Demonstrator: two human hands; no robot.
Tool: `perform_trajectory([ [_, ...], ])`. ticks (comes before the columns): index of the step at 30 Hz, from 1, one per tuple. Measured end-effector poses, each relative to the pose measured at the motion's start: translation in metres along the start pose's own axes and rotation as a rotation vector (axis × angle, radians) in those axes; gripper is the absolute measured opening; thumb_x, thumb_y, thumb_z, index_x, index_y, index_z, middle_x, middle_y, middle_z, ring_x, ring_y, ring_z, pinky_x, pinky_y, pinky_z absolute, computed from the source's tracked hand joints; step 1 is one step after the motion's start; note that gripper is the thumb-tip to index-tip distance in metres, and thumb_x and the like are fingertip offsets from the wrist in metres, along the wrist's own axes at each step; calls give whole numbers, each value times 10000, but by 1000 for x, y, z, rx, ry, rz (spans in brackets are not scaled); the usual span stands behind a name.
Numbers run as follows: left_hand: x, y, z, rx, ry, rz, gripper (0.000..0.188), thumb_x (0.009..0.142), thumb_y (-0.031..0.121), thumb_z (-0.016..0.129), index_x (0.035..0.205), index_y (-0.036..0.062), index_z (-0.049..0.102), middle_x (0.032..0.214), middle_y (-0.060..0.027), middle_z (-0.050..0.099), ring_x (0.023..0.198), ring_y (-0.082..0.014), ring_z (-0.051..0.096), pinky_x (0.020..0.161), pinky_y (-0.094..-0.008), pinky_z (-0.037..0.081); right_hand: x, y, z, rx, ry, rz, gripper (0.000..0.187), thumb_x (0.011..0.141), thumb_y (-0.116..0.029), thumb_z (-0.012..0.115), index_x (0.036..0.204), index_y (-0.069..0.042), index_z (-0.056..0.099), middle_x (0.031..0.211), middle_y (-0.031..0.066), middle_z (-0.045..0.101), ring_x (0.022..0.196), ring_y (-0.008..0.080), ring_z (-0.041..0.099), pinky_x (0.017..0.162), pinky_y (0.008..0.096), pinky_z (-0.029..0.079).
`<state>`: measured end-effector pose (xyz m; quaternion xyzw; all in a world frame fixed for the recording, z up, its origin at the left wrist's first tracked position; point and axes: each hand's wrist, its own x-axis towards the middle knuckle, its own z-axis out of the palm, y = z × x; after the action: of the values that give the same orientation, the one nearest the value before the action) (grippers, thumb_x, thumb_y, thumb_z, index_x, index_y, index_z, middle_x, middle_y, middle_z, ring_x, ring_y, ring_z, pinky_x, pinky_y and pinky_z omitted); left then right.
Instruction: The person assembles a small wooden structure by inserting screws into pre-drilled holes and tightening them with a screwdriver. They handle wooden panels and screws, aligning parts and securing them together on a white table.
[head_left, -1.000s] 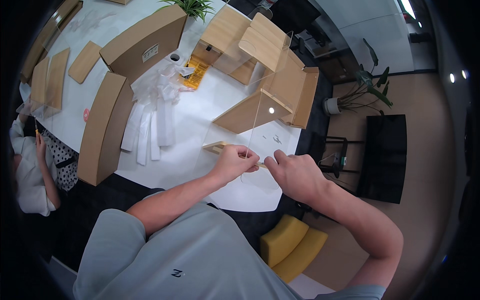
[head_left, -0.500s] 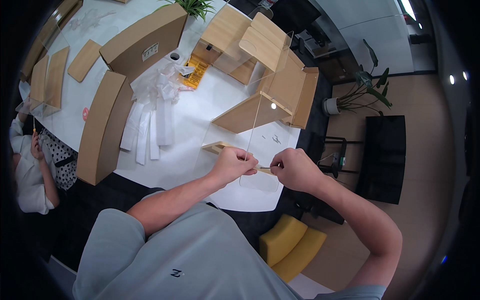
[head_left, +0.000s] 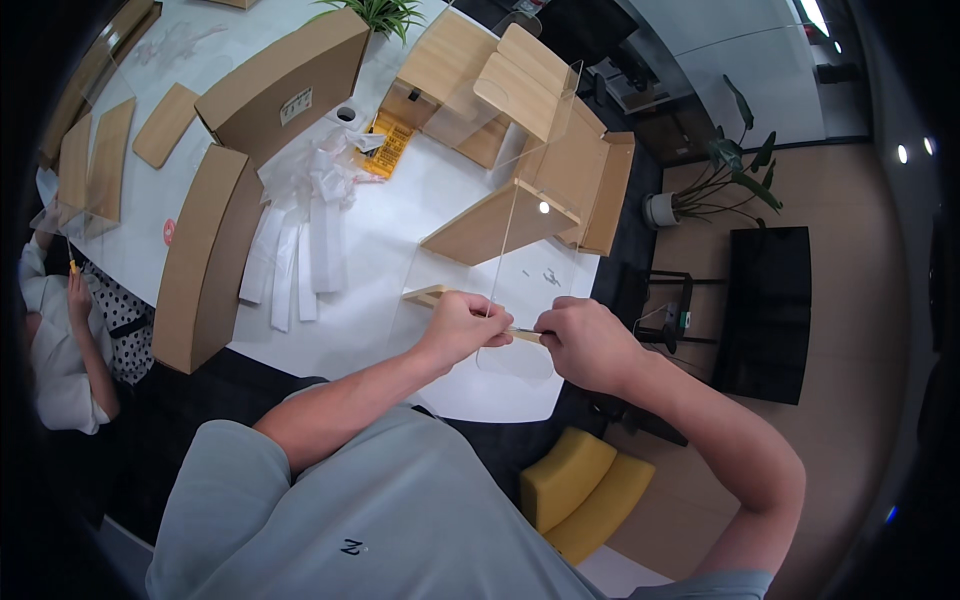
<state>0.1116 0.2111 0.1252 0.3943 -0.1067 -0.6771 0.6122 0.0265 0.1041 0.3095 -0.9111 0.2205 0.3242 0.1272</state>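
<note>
We are pinching the clear sheet [head_left: 505,250], standing on edge at the near table [head_left: 400,330] rim, with left hand [head_left: 468,325] and right hand [head_left: 580,343] both closed on its wood strip [head_left: 430,295], risking it tipping if our grip slackens.

From my remote seat, the table [head_left: 400,230] ran away from the person, whose left hand [head_left: 462,328] and right hand [head_left: 585,343] sat side by side at its near edge, pinching a thin wooden strip [head_left: 432,295] between them. A clear upright sheet [head_left: 510,200] rose from that strip, behind the hands. Left of them lay plastic strips [head_left: 300,250], and further left two long cartons [head_left: 205,255] (one behind the other). Wooden panels [head_left: 530,120] stood behind the sheet, a potted plant [head_left: 715,170] on the floor to the right, another person [head_left: 60,330] at far left
</note>
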Motion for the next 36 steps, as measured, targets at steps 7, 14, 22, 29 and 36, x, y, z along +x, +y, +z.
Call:
perform_trajectory([
  [7,1,-3,0,-25,4,-1,163,934,85,727,924,-77,716,892,-95,708,807,-152,737,754,-236,639,-5,-7,4,-39,88,40,106,859,-82,682,799,4,666,907,158,665,790,325,713,709,429,593],
  [14,-2,8,4,6,16,-4,143,937,66,715,910,-75,713,858,-87,700,800,-146,733,751,-238,640,-11,-4,-7,-777,57,-525,54,839,-101,665,822,-53,648,867,63,571,739,201,689,535,347,558],
  [22,-2,-4,2,-51,7,-2,155,922,73,724,872,-73,710,851,-74,699,776,-140,730,726,-231,628,2,-2,-6,268,-28,241,89,838,-15,669,881,32,732,883,181,725,776,350,715,775,422,580],
  [29,0,-2,3,-57,-1,2,172,936,90,736,936,-80,707,892,-95,708,808,-164,746,751,-242,640,-12,-6,-5,-401,103,-190,71,817,-60,688,867,-10,690,900,111,661,693,256,690,612,388,573],
  [36,-1,1,1,-25,9,14,168,936,87,729,927,-81,712,898,-103,710,799,-160,741,754,-239,638,-7,-1,2,-451,12,-284,73,828,-62,684,879,-11,690,906,102,643,718,261,694,637,404,575],
])
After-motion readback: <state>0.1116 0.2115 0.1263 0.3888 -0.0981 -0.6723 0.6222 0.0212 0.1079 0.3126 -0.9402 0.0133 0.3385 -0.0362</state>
